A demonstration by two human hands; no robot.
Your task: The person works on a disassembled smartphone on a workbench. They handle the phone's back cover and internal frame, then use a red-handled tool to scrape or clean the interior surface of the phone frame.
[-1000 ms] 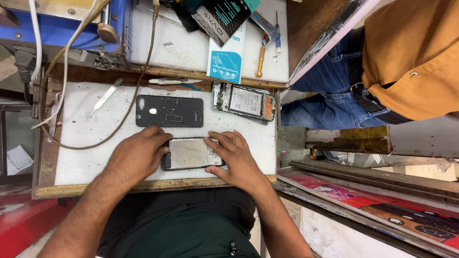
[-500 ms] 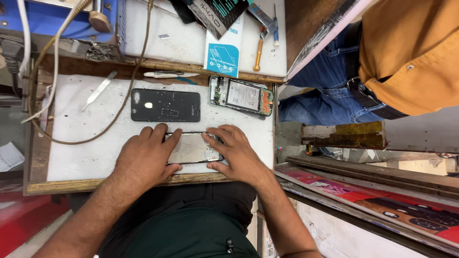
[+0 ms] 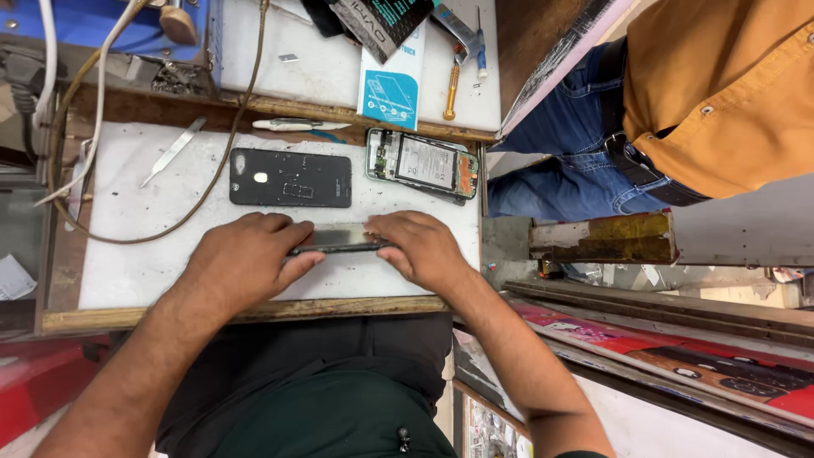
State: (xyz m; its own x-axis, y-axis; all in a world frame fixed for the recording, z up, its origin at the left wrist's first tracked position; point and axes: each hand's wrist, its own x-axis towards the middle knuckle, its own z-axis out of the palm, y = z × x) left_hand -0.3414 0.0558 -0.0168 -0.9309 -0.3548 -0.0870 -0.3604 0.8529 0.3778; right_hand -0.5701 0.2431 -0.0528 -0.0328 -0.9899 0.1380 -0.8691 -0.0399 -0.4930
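We see 2 hands gripping a thin phone screen panel point(image 3: 337, 241), tilted on edge just above the white work board point(image 3: 127, 254), near its front edge. The left hand point(image 3: 242, 259) pinches its left end, fingers closed on it; the right hand point(image 3: 420, 246) clamps the right end. Behind lie a black back cover point(image 3: 290, 178) and an opened phone body point(image 3: 422, 163).

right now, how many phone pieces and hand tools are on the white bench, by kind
Flat phone panel held on edge by left hand and right hand: 1
Black back cover: 1
Opened phone body: 1
Tweezers: 1
White pen-like tool: 1
Screwdrivers: 2
Total: 7
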